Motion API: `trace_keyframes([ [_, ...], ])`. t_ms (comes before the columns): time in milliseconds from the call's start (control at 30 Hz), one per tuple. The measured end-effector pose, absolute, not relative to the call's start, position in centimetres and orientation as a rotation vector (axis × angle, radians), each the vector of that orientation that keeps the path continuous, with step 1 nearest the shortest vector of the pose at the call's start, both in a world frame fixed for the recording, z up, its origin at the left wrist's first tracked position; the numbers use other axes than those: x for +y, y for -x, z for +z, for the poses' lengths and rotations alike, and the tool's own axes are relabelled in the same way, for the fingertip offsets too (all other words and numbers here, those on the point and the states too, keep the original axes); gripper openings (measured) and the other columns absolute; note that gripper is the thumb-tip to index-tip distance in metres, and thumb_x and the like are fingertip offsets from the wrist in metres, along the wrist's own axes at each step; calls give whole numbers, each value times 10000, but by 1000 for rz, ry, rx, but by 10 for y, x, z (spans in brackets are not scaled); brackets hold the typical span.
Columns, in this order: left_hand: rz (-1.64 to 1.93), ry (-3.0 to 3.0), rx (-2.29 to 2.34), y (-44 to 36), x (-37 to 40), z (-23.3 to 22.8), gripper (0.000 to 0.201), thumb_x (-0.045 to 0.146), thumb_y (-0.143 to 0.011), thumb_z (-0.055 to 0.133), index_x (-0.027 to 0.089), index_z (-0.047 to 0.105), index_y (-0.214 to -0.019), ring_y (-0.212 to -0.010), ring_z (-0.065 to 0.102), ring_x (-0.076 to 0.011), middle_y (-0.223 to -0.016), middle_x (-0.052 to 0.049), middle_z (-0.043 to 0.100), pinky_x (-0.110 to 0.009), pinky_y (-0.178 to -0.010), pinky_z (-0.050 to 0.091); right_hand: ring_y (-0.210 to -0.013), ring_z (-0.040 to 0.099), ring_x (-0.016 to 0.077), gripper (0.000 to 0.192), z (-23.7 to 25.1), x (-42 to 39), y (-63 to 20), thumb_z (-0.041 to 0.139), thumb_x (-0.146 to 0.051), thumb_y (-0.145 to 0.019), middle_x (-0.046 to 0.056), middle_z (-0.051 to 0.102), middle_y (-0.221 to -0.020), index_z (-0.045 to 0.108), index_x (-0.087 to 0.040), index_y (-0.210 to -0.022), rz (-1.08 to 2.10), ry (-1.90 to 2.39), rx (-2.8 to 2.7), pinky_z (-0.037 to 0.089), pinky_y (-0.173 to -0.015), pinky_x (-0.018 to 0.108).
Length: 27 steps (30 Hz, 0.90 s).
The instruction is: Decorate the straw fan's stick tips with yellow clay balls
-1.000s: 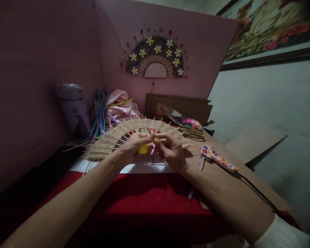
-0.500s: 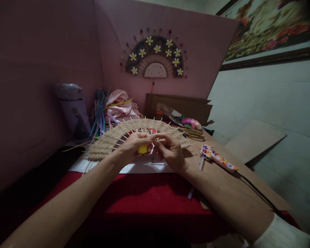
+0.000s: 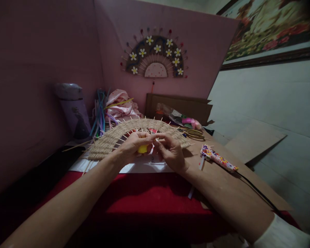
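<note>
- My forearms come in from the bottom edge over a red cloth (image 3: pixel 150 196) on the surface; my elbows are cut off, and a white sleeve (image 3: pixel 284 234) shows at the lower right corner.
- My left hand (image 3: pixel 133 146) is curled shut around a small yellow piece (image 3: pixel 143 148); only its lower part peeps out beneath my fingers, so I cannot tell what it is.
- My right hand (image 3: pixel 170 151) meets the left one, thumb and forefinger pinched together at the fingertips (image 3: pixel 157 137). Whatever they nip is too thin and dim to make out.
- Under both hands lies a white sheet (image 3: pixel 142 168), mostly hidden by them.
- Right of my right wrist, on brown cardboard (image 3: pixel 222 179), lies a tool with a bright dotted pattern (image 3: pixel 218 158); a black cord (image 3: pixel 255 189) runs from it towards the lower right.
- Just behind my hands sits the half-round woven mat (image 3: pixel 113 136), pale sticks poking out of its arc like spokes. My knuckles cover its middle; a bit of red shows there.
- Further back, a purple flask (image 3: pixel 72 108) stands at the left, next to coloured strips (image 3: pixel 100 113) and a pink bundle of cloth (image 3: pixel 121 103), all in poor light.
- A clear bag (image 3: pixel 178 119) with pink contents lies against a cardboard box (image 3: pixel 181 105).
- On the pink wall (image 3: pixel 209 62) hangs a finished fan piece with white flowers (image 3: pixel 155 57); a framed picture (image 3: pixel 268 31) is cut off at the top right.
</note>
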<state>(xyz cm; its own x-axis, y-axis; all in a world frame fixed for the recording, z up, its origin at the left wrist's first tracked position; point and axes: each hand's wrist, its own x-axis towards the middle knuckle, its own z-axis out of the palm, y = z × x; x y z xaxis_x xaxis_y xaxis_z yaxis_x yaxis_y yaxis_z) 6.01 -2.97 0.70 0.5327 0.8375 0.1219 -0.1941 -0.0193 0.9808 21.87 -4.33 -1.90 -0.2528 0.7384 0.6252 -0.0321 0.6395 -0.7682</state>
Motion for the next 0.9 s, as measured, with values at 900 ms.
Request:
trace_keyframes([
  [900,878,-1310,570,-61,-32,8,367,475,-740,669,126,586,-666,-427,479,-74,-521,-17,560,-195,-378,281,-451,528,74,167,-19,-45,-219,554,-317,-875,-26,629,-621,569,-212,-1004,734,555,-1752,398,-394,176],
])
